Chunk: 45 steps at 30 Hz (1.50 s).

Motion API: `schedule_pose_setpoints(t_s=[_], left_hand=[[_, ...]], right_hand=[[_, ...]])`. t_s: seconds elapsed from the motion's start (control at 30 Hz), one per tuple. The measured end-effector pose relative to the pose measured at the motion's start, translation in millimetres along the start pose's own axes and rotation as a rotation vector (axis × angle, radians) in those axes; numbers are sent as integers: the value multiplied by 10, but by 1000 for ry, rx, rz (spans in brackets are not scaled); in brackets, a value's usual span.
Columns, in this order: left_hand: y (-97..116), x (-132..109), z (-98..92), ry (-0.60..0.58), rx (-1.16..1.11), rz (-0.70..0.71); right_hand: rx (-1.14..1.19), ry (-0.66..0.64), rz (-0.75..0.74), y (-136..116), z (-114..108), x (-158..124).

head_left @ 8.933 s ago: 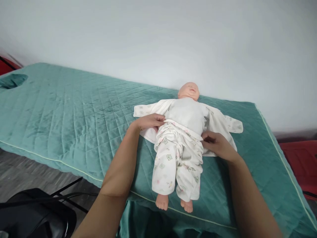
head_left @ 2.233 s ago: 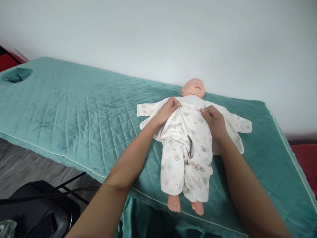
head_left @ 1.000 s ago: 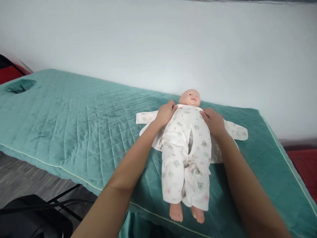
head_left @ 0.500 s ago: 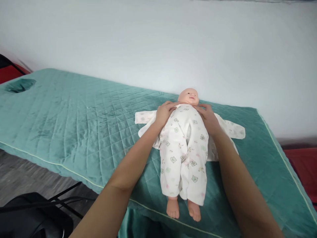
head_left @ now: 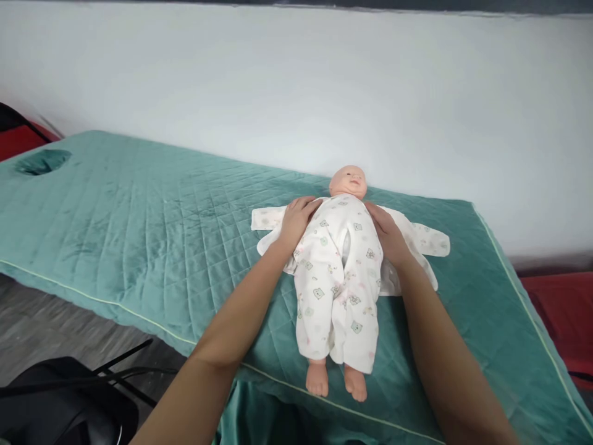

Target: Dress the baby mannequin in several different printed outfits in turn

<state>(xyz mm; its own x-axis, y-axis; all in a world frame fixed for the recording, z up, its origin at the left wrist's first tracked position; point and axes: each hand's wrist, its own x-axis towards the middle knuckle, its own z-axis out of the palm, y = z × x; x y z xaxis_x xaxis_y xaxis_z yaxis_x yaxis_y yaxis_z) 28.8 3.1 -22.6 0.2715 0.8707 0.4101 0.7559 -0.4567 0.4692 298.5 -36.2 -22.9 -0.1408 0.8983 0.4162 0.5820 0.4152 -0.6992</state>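
Observation:
A baby doll (head_left: 348, 180) lies on its back, head toward the wall and bare feet toward me. White trousers (head_left: 338, 278) printed with small animals cover its legs and reach up to the chest. Beneath it a white long-sleeved baby top (head_left: 424, 241) is spread out, sleeves stretched to both sides. My left hand (head_left: 299, 217) rests along the doll's upper side at the left, fingers extended and lying on the cloth. On the opposite side my right hand (head_left: 386, 233) lies against its flank, fingers stretched out and partly hidden by the doll's body.
A green quilted cover (head_left: 139, 222) spreads over the bed, with a face hole (head_left: 42, 162) at the far left. A pale wall (head_left: 278, 86) runs behind. A black chair (head_left: 65, 402) stands at lower left, and something red (head_left: 560, 315) is at the right.
Both hands have slid down from beside the doll's neck to the sides of its chest, a little toward me. The camera view has shifted slightly; doll and top lie much as before.

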Motion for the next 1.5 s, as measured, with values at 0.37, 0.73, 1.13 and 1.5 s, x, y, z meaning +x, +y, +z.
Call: schedule_pose_setpoints(t_s=[0.37,0.73,1.13,1.5], left_hand=[[57,-360,-112,99,175,40],[143,-460,-207,62,-111,-154],[68,-402,-281,-282,-741,-376],[62,-375,-338,-367,-893,-533]], right_hand=[[90,350,358,-346,-17,-349],[144,57,568,-487,-163,-470],[323,80,648,-471,-139,-448],[403,53,613,-439,-134,-447]])
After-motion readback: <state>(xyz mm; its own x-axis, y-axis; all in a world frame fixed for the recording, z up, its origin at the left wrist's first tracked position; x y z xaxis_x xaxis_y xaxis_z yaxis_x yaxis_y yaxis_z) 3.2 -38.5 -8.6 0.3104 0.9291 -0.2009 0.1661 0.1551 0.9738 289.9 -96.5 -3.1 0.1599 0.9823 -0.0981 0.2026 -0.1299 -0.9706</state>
